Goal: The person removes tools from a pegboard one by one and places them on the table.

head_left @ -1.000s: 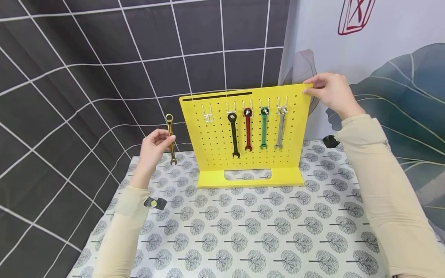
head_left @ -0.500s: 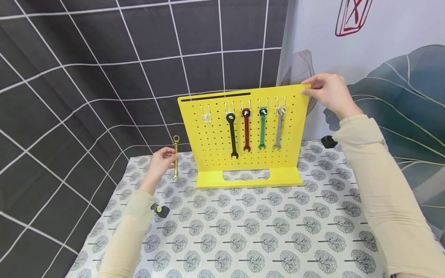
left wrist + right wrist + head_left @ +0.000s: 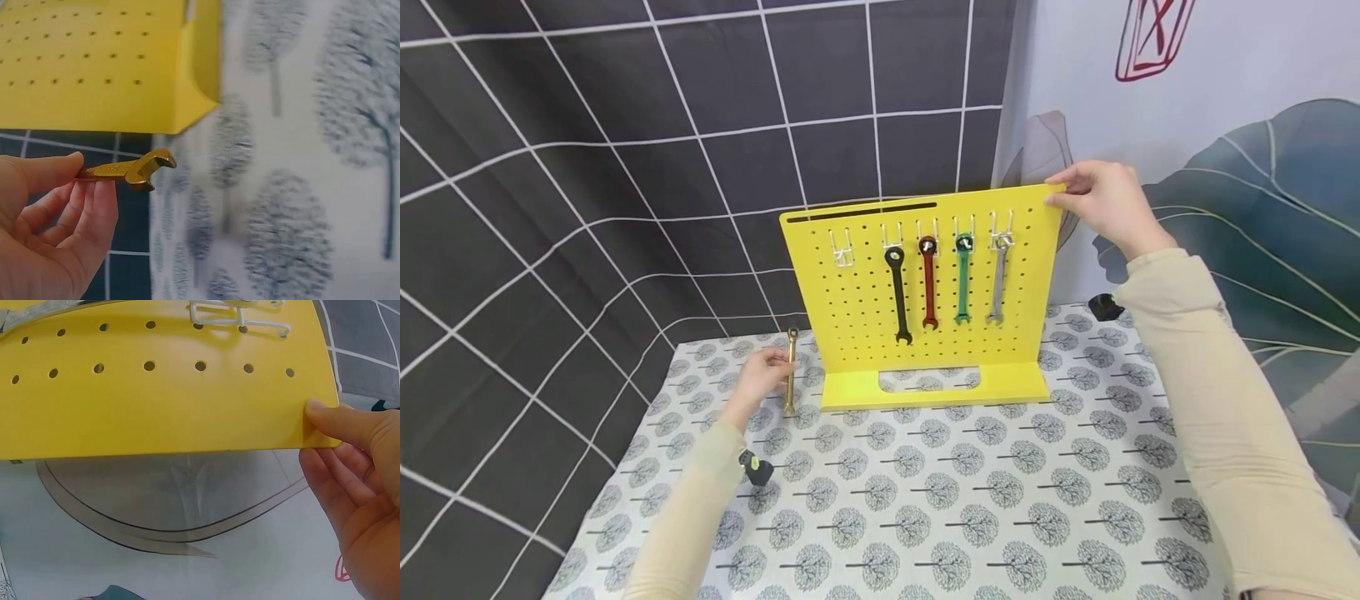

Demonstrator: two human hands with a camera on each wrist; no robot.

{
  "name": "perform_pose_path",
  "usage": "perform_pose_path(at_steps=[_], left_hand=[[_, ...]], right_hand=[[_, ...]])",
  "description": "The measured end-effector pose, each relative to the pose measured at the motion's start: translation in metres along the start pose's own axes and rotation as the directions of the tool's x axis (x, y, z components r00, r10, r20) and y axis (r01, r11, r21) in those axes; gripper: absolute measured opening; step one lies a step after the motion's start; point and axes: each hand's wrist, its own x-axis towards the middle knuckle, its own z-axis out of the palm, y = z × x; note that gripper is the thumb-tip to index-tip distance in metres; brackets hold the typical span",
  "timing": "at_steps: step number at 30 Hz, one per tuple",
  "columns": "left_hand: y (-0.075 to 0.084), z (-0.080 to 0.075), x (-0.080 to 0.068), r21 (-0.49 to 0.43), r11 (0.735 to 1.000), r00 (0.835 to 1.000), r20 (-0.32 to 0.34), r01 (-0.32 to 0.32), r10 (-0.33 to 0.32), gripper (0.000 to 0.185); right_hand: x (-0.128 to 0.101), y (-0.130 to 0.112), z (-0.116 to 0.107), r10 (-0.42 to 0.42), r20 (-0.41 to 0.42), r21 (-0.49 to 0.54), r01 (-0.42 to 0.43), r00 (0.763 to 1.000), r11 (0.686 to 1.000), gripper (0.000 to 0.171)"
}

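A gold combination wrench [image 3: 791,375] stands roughly upright in my left hand [image 3: 762,379], pinched between thumb and fingers just left of the yellow pegboard [image 3: 865,333]. Its open-end jaw points down in the head view; the left wrist view shows that end of the wrench [image 3: 134,172] close up. With my right hand [image 3: 1105,200] I pinch the pegboard's upper right corner, thumb on the front face. On the board hang a black wrench [image 3: 899,300], a red wrench [image 3: 929,287], a green wrench [image 3: 963,283] and a silver wrench [image 3: 998,287]. The leftmost white hook [image 3: 843,254] carries nothing.
The pegboard's foot stands on a table with a tree-print cloth [image 3: 925,500]. A dark curtain with white grid lines [image 3: 700,167] hangs behind and to the left. On the right is a pale curtain with large leaf shapes [image 3: 1262,192].
My left hand has lowered the gold wrench and moved it right, nearer the pegboard's left edge. My right hand keeps its hold on the corner. The view has shifted slightly.
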Motion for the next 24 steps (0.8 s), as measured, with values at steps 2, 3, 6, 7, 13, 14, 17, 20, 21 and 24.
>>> perform_pose_path(at_steps=[2, 3, 6, 7, 13, 14, 17, 20, 21, 24], left_hand=[[-0.006, 0.003, 0.0, 0.039, 0.999, 1.0, 0.004, 0.001, -0.001, 0.025], [-0.009, 0.005, 0.001, 0.052, 0.999, 1.0, 0.009, 0.001, -0.001, 0.023], [-0.016, 0.011, 0.002, 0.064, 0.998, 1.0, 0.023, 0.006, -0.007, 0.02], [-0.018, 0.012, 0.002, 0.065, 0.998, 1.0, 0.027, 0.008, -0.01, 0.019], [-0.022, 0.018, -0.002, 0.036, 0.998, 0.997, 0.062, 0.046, -0.048, 0.019], [-0.022, 0.018, -0.003, 0.026, 0.998, 0.996, 0.07, 0.056, -0.058, 0.019], [-0.023, 0.021, -0.004, 0.005, 0.996, 0.992, 0.095, 0.087, -0.087, 0.02], [-0.025, 0.024, -0.003, 0.018, 0.994, 0.988, 0.106, 0.11, -0.111, 0.021], [-0.025, 0.025, -0.003, 0.03, 0.993, 0.987, 0.107, 0.114, -0.116, 0.021], [-0.026, 0.028, -0.001, 0.074, 0.99, 0.987, 0.098, 0.119, -0.126, 0.022]], right_hand=[[0.0, -0.001, 0.0, -0.001, 0.002, 0.001, 0.001, 1.0, 1.0, 0.042], [0.0, -0.001, 0.001, 0.003, 0.005, 0.003, -0.003, 1.0, 1.0, 0.043], [0.0, -0.001, 0.001, 0.008, 0.0, 0.008, -0.008, 1.0, 1.0, 0.042], [0.0, -0.001, 0.001, 0.009, -0.004, 0.008, -0.009, 1.0, 1.0, 0.042], [-0.001, -0.002, 0.002, 0.001, -0.022, 0.011, -0.001, 1.0, 1.0, 0.039], [-0.001, -0.002, 0.002, 0.002, -0.023, 0.011, -0.002, 1.0, 1.0, 0.039], [0.0, -0.002, 0.002, 0.007, -0.021, 0.019, -0.006, 1.0, 1.0, 0.04], [-0.001, 0.0, 0.003, 0.01, -0.017, 0.024, -0.009, 1.0, 1.0, 0.041], [-0.001, 0.0, 0.003, 0.01, -0.017, 0.024, -0.009, 1.0, 1.0, 0.041], [-0.001, 0.0, 0.002, 0.012, -0.012, 0.019, -0.012, 1.0, 1.0, 0.042]])
